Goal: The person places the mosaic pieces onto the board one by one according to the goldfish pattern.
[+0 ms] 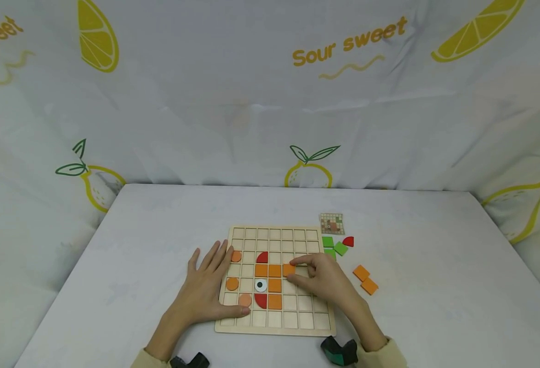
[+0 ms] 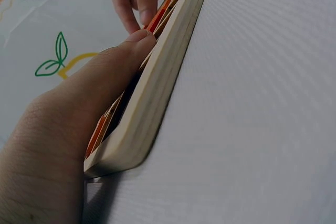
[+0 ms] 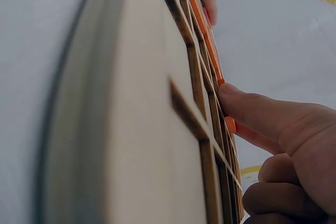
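Observation:
A wooden grid board point(image 1: 304, 304) lies on the table. My left hand point(image 1: 207, 291) rests on its left side, fingers spread, with the thumb across the lower left cells. Between the thumb and forefinger of my right hand point(image 1: 328, 281) is an orange square tile point(image 1: 289, 270), at a cell right of an orange row. The tile's edge point(image 3: 230, 125) also shows in the right wrist view. On the board sit several orange squares point(image 1: 275, 302), red quarter-round pieces point(image 1: 262, 257), an eye tile point(image 1: 260, 285) and three orange discs point(image 1: 232, 283) of differing shades.
A small pattern card point(image 1: 332, 224) lies beyond the board's upper right corner. Beside that corner are green squares point(image 1: 341, 249) and a red quarter-round piece point(image 1: 349, 241). Two loose orange squares point(image 1: 369, 286) lie right of my right hand.

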`<state>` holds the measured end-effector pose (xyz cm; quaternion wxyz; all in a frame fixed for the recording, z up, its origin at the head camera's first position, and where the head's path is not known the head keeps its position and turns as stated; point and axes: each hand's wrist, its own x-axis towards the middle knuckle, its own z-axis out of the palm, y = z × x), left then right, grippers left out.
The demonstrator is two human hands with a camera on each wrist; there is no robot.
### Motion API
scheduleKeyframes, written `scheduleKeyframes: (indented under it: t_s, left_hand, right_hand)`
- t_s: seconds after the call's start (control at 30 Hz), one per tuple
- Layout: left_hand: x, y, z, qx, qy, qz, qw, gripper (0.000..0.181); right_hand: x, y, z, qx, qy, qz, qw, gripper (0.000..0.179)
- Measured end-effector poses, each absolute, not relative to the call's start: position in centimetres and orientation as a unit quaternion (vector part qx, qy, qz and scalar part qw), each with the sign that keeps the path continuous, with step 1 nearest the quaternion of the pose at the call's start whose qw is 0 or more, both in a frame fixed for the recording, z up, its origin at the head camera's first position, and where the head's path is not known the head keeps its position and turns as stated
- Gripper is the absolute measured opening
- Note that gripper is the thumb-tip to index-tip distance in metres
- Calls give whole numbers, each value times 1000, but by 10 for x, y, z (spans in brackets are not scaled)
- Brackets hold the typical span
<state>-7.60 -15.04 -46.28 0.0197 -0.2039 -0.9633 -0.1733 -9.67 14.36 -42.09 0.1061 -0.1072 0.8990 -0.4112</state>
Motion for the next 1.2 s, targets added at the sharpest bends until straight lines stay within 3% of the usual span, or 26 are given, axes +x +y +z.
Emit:
scheduleKeyframes:
  t_s: [1.2]
  left_hand:
    - [-76,-151,-463,-208,-962,-176,26,134]
  right_hand:
    - [-96,145,-420,-99,905,-394,123,27]
